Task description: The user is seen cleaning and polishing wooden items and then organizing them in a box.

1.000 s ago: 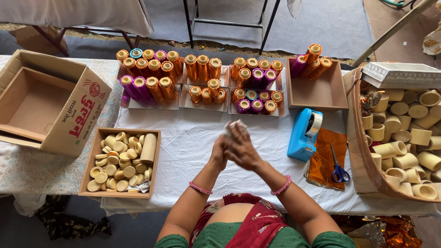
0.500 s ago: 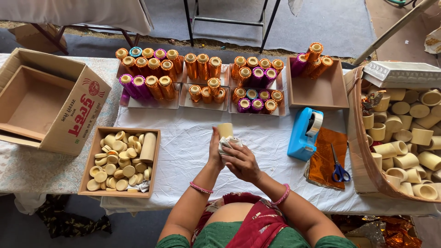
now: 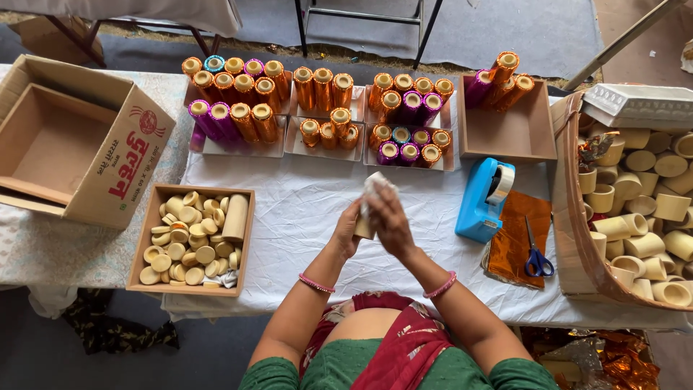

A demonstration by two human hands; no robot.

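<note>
Head view: left hand (image 3: pixel 346 232) grips a bare tube (image 3: pixel 363 227), fingers closed round it, while right hand (image 3: pixel 390 220) presses a white cloth (image 3: pixel 375 186) onto it, just left of the tape dispenser (image 3: pixel 485 200). Many foil-wrapped tubes (image 3: pixel 317 108) stand finished beyond; a basket (image 3: pixel 577 238) of bare ones remains.

Left hand (image 3: pixel 348 231): raised, fingers curled closed, thumb side up.
Right hand (image 3: pixel 390 220): pressed against the left, fingers folded over, back facing up.
Forearms: angled inward from the body, meeting at the hands.
Wrists: pink bangle on each.
</note>
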